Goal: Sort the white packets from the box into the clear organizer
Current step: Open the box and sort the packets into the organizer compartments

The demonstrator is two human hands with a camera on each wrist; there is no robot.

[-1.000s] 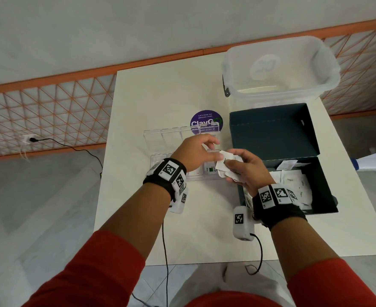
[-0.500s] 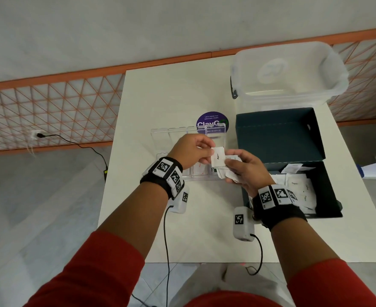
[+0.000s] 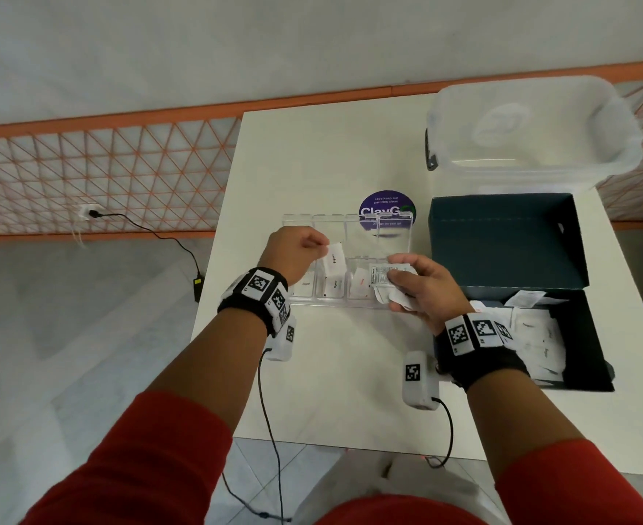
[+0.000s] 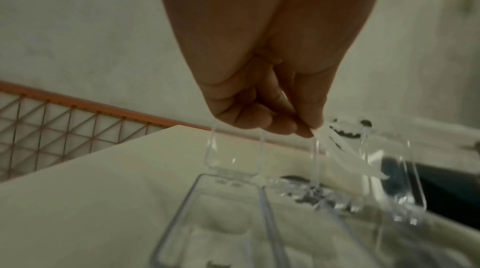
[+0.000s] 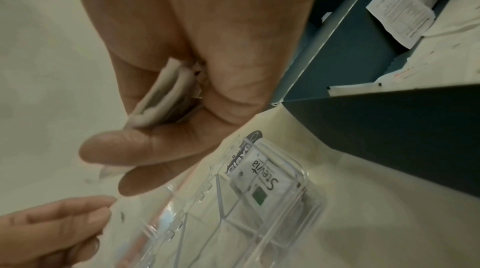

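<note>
The clear organizer (image 3: 395, 236) lies open on the white table, with a white packet in each of its near compartments. My left hand (image 3: 293, 252) pinches one white pepper packet (image 3: 334, 258) above the second compartment from the left. My right hand (image 3: 422, 286) grips a small stack of white packets (image 3: 382, 276) over the organizer's right end; in the right wrist view the stack (image 5: 166, 95) sits between thumb and fingers. A Stevia packet (image 5: 262, 177) lies in the rightmost compartment. The dark box (image 3: 592, 335) at right holds several more white packets (image 3: 536, 335).
The box's open lid (image 3: 501, 240) stands up behind it. A large translucent tub (image 3: 532, 126) sits at the table's far right corner. A purple round sticker (image 3: 386, 206) lies behind the organizer. Cables hang off the table's near edge (image 3: 350, 443).
My left hand has taken one packet from the right hand's stack and carried it left over the organizer. The right hand stays in place with the stack.
</note>
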